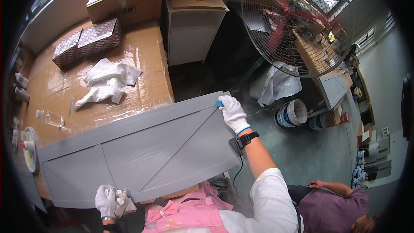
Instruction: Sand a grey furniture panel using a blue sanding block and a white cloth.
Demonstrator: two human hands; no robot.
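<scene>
A long grey panel (142,142) with raised framing and diagonal grooves lies across the table in front of me. My right hand (233,113), in a white knit glove, is closed on a small blue piece (219,103) at the panel's far right corner; its exact kind is too small to make out. At the panel's near left edge, my left hand (105,201), also gloved, is closed around a crumpled white cloth (124,203). A second white cloth (108,80) lies bunched on the table beyond the panel.
The brown film-wrapped table (148,60) carries a clear bottle (49,118), a patterned box (86,43) and a carton (125,11). A large caged fan (297,21) stands at far right. A bucket (291,113) sits on the floor; another person (332,207) is at lower right.
</scene>
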